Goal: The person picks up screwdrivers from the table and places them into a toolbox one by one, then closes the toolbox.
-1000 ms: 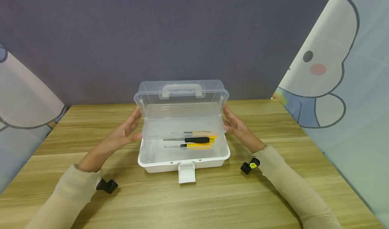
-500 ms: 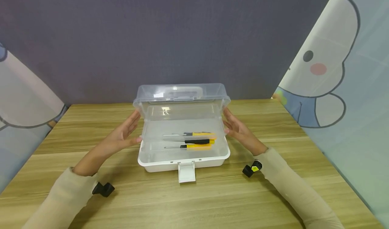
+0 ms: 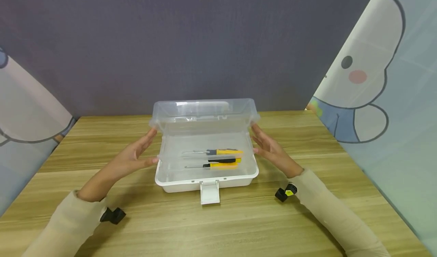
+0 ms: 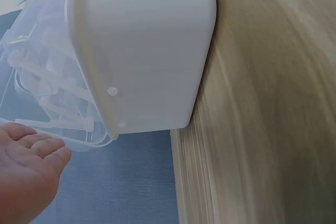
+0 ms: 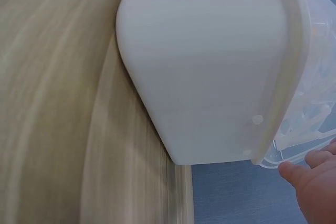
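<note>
A white toolbox (image 3: pixel 208 187) stands on the table with its clear plastic lid (image 3: pixel 205 111) raised over the back. Three screwdrivers lie inside, seen partly through a translucent panel: a grey-and-yellow screwdriver (image 3: pixel 229 151), a black screwdriver (image 3: pixel 220 160) and a yellow screwdriver (image 3: pixel 223 165). My left hand (image 3: pixel 133 154) is at the box's left side, fingers extended to the lid's lower corner, thumb by the rim. Mirroring it, my right hand (image 3: pixel 273 151) reaches the right corner. In the wrist views, the left hand (image 4: pixel 31 171) and right hand (image 5: pixel 317 182) lie beside the lid's edge; exact contact is unclear.
A white latch (image 3: pixel 209 193) hangs down at the box's front. The wooden table (image 3: pixel 239 226) ends at a dark grey wall panel (image 3: pixel 211 41). Printed cartoon sheets (image 3: pixel 362 67) flank both sides. Each wrist carries a small black camera (image 3: pixel 113 215).
The lid has tilted, and its top edge sits lower in the head view. Both hands have drawn slightly toward me with it. The box has stayed in place.
</note>
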`<action>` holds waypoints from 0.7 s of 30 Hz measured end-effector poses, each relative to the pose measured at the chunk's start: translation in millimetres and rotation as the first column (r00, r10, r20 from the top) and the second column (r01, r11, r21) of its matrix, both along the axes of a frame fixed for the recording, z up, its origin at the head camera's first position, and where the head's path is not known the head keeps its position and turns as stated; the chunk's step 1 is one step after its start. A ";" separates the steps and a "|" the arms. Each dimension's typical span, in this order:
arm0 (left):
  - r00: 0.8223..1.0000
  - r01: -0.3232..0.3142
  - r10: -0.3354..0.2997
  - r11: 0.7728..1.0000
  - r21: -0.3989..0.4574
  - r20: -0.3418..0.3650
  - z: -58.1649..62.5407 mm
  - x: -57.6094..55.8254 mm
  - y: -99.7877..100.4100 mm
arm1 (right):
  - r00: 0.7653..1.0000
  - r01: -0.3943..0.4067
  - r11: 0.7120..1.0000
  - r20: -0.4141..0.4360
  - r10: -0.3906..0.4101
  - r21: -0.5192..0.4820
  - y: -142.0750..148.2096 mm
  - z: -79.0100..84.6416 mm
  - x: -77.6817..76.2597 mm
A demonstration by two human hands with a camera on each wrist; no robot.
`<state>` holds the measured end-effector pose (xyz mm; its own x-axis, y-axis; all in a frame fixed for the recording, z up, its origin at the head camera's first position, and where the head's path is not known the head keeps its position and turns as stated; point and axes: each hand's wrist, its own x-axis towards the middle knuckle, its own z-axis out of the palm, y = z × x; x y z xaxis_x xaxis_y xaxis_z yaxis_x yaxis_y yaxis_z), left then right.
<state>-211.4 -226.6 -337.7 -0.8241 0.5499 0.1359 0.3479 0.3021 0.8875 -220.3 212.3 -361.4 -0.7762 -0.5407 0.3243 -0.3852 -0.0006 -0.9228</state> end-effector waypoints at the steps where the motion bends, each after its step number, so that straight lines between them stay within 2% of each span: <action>1: 1.000 0.003 -0.003 1.000 0.003 -0.001 0.0 1.0 0.2 | 1.000 -0.002 1.000 -0.001 0.002 0.002 0.4 -0.3 0.8; 8: 1.000 0.014 -0.014 0.999 0.029 -0.010 -1.3 3.8 1.4 | 0.999 0.038 0.997 -0.004 -0.038 0.067 1.5 1.5 8.1; 14: 1.000 0.006 -0.006 1.000 -0.006 -0.017 0.6 6.8 0.8 | 0.997 0.076 0.990 0.023 -0.079 0.116 2.6 3.8 13.6; 18: 1.000 0.004 -0.004 1.000 -0.023 -0.024 -0.6 10.8 0.0 | 0.997 0.079 0.988 0.009 -0.081 0.131 2.0 3.8 17.2; 21: 0.999 -0.004 0.003 1.000 -0.031 -0.031 -2.5 13.4 -0.4 | 0.996 0.082 0.986 0.033 -0.088 0.144 0.9 4.1 20.4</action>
<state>-198.0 -227.0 -340.2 -0.8218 0.5512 0.1445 0.3743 0.3309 0.8663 -199.9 213.3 -357.2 -0.8319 -0.5104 0.2178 -0.3422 0.1626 -0.9255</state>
